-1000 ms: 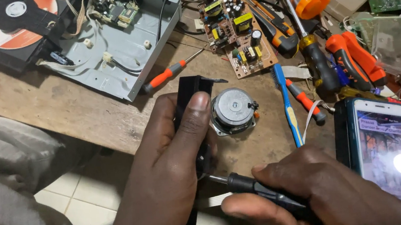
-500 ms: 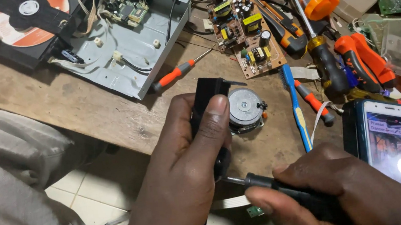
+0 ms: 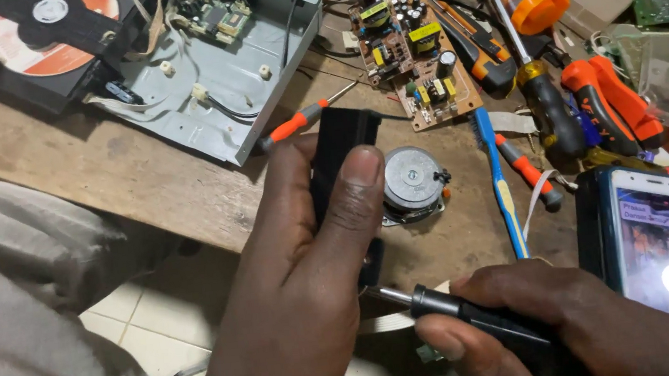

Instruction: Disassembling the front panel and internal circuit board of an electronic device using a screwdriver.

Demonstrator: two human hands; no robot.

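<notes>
My left hand (image 3: 296,293) grips a black plastic frame (image 3: 336,150) that carries a round silver motor (image 3: 412,179), thumb pressed along the frame's side. My right hand (image 3: 568,325) holds a black-handled screwdriver (image 3: 458,317) at the lower right; its metal tip points left at the bottom of the black frame, just under my left thumb. Where the tip meets the frame is hidden by the thumb.
On the wooden bench lie an open grey metal chassis (image 3: 213,84), a disc tray with an orange disc (image 3: 56,31), a brown circuit board (image 3: 416,57), orange-handled screwdrivers (image 3: 298,122), a blue brush (image 3: 500,186) and a lit phone (image 3: 666,259). A tiled floor (image 3: 124,329) shows below the bench edge.
The view has drifted slightly; my hands and the black frame sit a little further right and lower in the picture. Both grips are the same.
</notes>
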